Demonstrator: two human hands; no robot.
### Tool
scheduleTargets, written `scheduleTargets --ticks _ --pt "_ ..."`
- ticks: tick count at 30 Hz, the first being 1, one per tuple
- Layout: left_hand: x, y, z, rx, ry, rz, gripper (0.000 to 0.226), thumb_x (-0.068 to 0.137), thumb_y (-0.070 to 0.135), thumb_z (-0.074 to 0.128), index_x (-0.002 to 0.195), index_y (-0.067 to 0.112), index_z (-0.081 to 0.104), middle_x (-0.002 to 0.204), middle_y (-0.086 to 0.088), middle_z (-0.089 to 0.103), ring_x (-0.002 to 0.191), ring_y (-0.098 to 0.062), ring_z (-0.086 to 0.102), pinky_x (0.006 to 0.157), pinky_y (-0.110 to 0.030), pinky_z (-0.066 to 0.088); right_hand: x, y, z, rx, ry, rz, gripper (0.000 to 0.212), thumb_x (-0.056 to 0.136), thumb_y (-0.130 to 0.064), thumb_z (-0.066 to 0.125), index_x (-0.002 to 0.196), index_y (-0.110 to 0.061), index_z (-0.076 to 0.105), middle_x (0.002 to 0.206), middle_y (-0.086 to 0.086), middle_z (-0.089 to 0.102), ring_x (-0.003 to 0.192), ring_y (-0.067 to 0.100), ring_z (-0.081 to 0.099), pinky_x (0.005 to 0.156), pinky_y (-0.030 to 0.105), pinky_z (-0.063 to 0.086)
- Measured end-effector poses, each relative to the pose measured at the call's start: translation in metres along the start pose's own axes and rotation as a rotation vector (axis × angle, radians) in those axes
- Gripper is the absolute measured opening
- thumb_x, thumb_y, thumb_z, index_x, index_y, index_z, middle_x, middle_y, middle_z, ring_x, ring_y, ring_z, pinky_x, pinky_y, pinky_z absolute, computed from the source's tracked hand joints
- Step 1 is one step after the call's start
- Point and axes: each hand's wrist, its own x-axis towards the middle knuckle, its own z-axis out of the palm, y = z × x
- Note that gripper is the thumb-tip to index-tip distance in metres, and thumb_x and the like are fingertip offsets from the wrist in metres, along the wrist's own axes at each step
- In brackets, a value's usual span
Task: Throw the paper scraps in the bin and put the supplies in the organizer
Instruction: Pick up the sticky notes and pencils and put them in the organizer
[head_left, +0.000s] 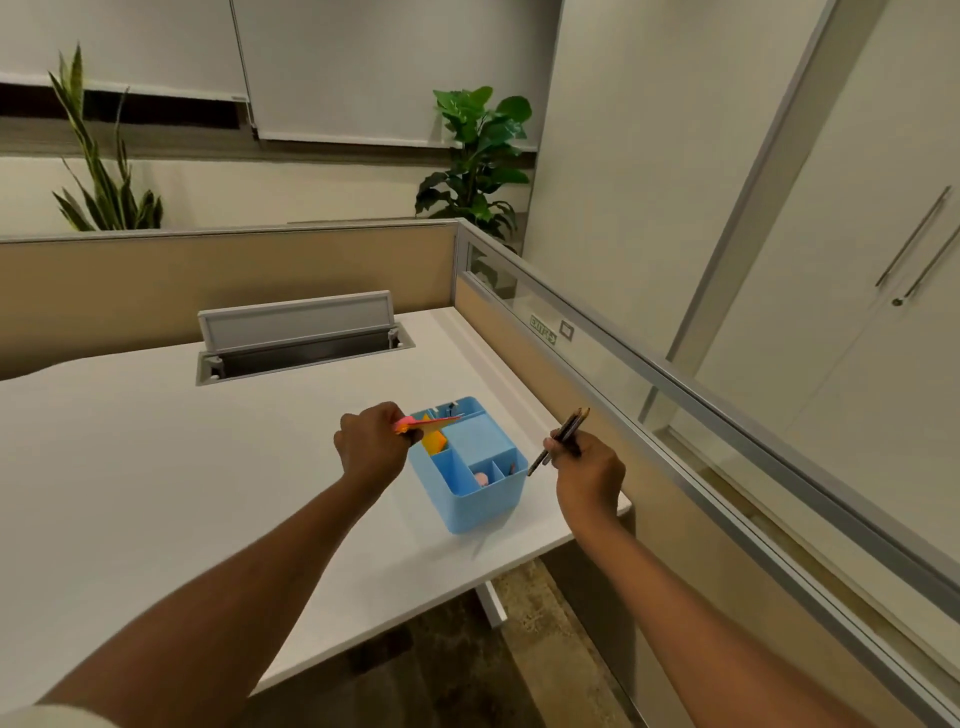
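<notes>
We see a blue plastic organizer, boxy with dividers, near the right edge of a smooth white desk. Our left hand pinches flat pink and orange paper level over its far-left corner. Our right hand, just right of it, grips dark pencils slanting up and away. A mirrored green sign on the glass seems to read "EXIT".

White desk with an open cable hatch, its grey lid tilted up. Beige partition ran behind; a glass-topped divider stood along the right. Two potted plants stood beyond, and cabinet doors were at far right.
</notes>
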Motion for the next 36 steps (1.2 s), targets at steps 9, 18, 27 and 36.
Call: scheduleTargets --ticks 9,18,27,36 --pt "0.038 -0.011 0.036 -0.183 0.017 -0.095 0.019 0.088 0.029 0.062 0.1 0.015 0.055 0.087 0.002 0.057 0.077 -0.017 0.056 0.065 -0.03 0.044 0.033 0.033 0.053 -0.064 0.046 0.005 0.013 0.088 -0.023 0.063 0.092 -0.011 0.068 0.077 -0.005 0.066 0.065 0.01 0.064 0.058 0.009 0.044" --pt "0.054 -0.017 0.068 -0.21 0.015 -0.138 0.02 0.087 0.022 0.065 0.099 0.014 0.051 0.092 -0.005 0.059 0.08 -0.02 0.058 0.068 -0.033 0.052 0.049 0.056 0.076 -0.185 0.007 -0.027 0.013 0.085 -0.024 0.067 0.085 -0.011 0.067 0.069 -0.012 0.058 0.054 0.0 0.053 0.053 0.007 0.04" --pt "0.069 -0.013 0.095 -0.156 -0.005 -0.206 0.031 0.086 0.021 0.068 0.107 0.011 0.047 0.102 -0.012 0.061 0.083 -0.025 0.06 0.072 -0.038 0.054 0.053 0.081 0.089 -0.303 -0.096 -0.028 0.022 0.085 -0.031 0.067 0.099 -0.013 0.069 0.086 0.0 0.072 0.07 0.016 0.065 0.059 0.016 0.048" --pt "0.066 -0.024 0.12 -0.024 0.012 -0.157 0.028 0.091 0.025 0.058 0.094 0.019 0.031 0.087 -0.011 0.064 0.067 -0.027 0.061 0.059 -0.033 0.048 0.057 0.097 0.101 -0.428 -0.107 -0.013 0.017 0.082 -0.034 0.07 0.09 -0.02 0.073 0.08 -0.002 0.072 0.059 0.008 0.053 0.048 0.014 0.034"
